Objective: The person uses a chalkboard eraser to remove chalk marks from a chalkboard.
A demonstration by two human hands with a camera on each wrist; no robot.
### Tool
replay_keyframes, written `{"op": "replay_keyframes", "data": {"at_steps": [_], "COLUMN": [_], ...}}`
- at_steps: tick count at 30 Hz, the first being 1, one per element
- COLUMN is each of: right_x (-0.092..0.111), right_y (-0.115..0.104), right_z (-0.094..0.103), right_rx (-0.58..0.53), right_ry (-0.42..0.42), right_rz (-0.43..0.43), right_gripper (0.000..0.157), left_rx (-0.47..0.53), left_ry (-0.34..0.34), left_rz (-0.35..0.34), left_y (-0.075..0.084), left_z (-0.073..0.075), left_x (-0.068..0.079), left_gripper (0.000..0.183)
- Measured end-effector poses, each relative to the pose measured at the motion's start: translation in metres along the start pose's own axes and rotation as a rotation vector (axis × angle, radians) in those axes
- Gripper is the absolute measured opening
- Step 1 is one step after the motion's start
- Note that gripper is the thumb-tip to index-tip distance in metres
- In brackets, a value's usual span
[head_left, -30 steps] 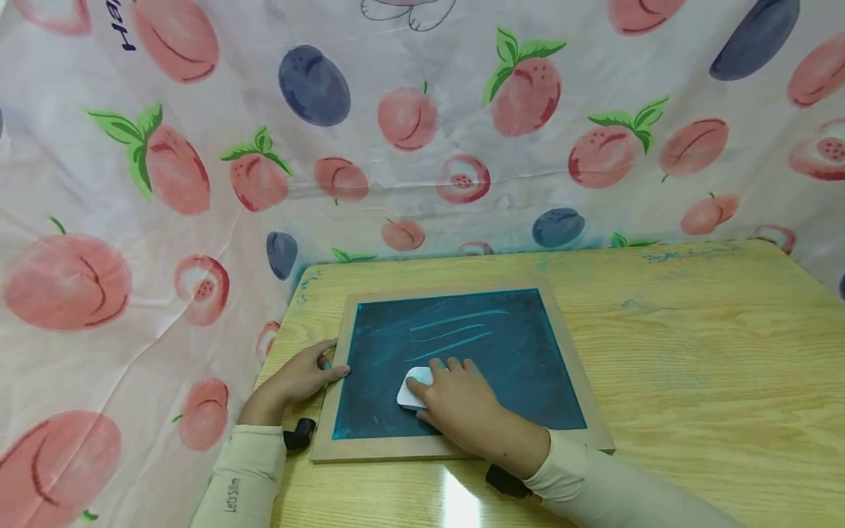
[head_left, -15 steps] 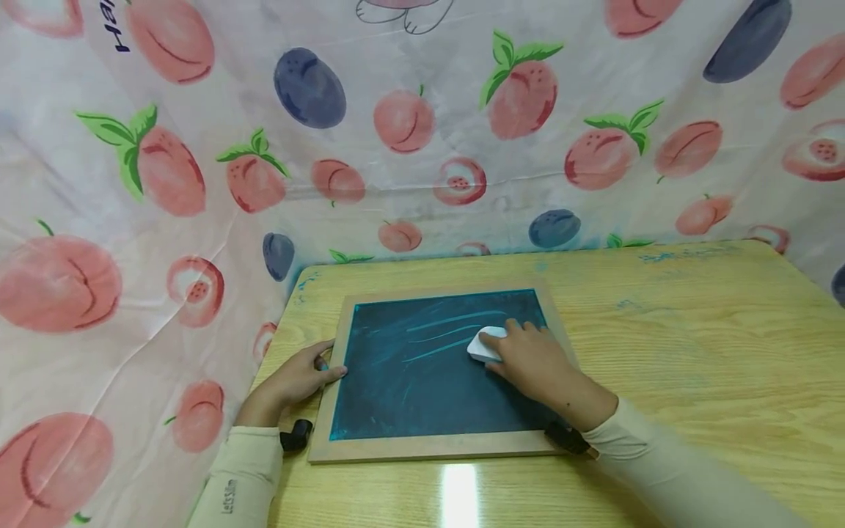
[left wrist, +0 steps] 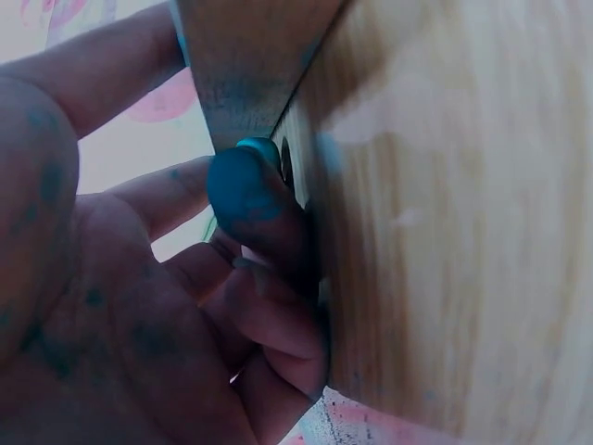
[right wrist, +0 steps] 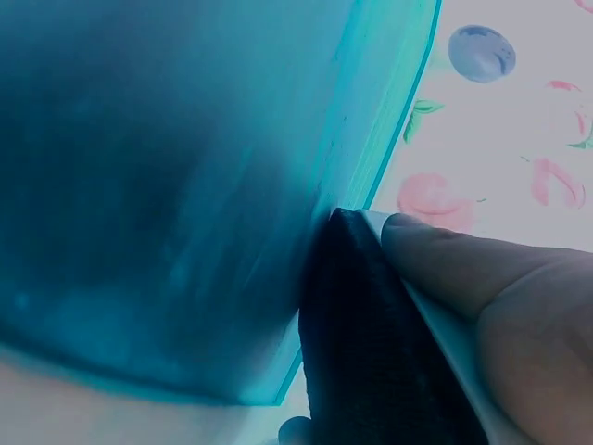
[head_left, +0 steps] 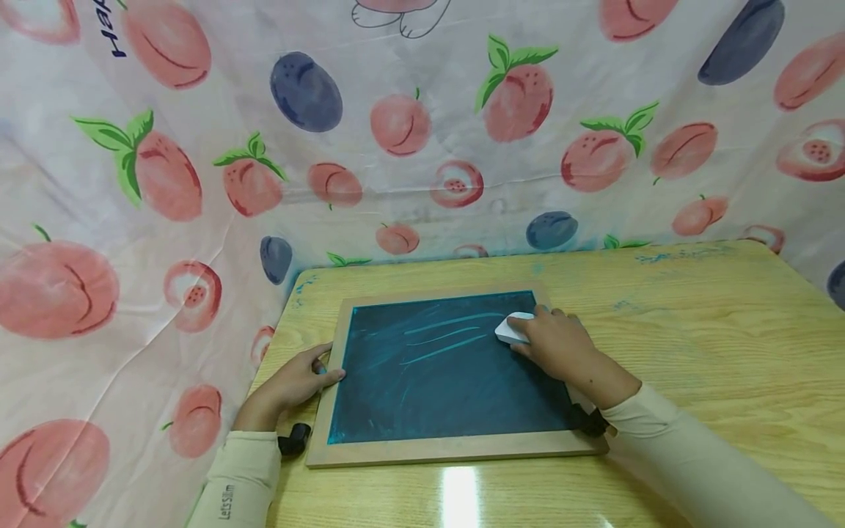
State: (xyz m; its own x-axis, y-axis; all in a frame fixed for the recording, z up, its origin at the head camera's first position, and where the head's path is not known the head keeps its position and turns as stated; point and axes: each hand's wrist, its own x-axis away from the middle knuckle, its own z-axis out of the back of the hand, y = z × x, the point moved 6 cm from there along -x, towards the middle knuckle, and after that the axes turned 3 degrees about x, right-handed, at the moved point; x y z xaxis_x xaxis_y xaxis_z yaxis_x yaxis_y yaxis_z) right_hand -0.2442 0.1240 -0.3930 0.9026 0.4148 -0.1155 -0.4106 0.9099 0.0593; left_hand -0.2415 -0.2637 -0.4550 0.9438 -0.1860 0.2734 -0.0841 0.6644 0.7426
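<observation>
A small chalkboard (head_left: 449, 403) with a pale wooden frame (head_left: 455, 446) lies on the table, several blue chalk strokes (head_left: 449, 323) across its upper middle. My left hand (head_left: 300, 381) holds the frame's left side, thumb over the frame. The left wrist view shows chalk-stained fingers (left wrist: 269, 315) curled low beside the frame's edge (left wrist: 250, 65). Near the board's upper right, my right hand (head_left: 568, 348) grips a white-backed chalkboard eraser (head_left: 511, 328). Its dark felt (right wrist: 371, 343) faces the board in the right wrist view, at the right end of the strokes.
The wood-grain table (head_left: 693, 352) extends right of the board, with blue chalk smudges (head_left: 680, 254) near its back edge. A fruit-print cloth (head_left: 409, 183) hangs behind the table and along its left side.
My right hand has carried the eraser from the lower middle of the board up and right to the strokes' right end. The left hand has stayed at the frame.
</observation>
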Motion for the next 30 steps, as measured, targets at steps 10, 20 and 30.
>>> {"op": "replay_keyframes", "data": {"at_steps": [10,20,30], "right_x": [-0.009,-0.01,-0.01], "right_y": [-0.045,-0.116,-0.069], "right_z": [0.001,-0.001,-0.008], "right_rx": [0.004,-0.033,-0.011], "right_ry": [0.008,0.008,-0.013], "right_rz": [0.075,0.201,0.082], "right_gripper": [0.043,0.045,0.047], "left_rx": [-0.013,-0.008,-0.017], "left_ry": [0.01,0.011,0.015], "left_rz": [-0.012,-0.01,-0.017], "left_y": [-0.003,-0.004,-0.004], "left_z": [0.0,-0.001,-0.002], "left_x": [-0.001,-0.001,-0.001], "left_gripper": [0.071,0.071,0.07]}}
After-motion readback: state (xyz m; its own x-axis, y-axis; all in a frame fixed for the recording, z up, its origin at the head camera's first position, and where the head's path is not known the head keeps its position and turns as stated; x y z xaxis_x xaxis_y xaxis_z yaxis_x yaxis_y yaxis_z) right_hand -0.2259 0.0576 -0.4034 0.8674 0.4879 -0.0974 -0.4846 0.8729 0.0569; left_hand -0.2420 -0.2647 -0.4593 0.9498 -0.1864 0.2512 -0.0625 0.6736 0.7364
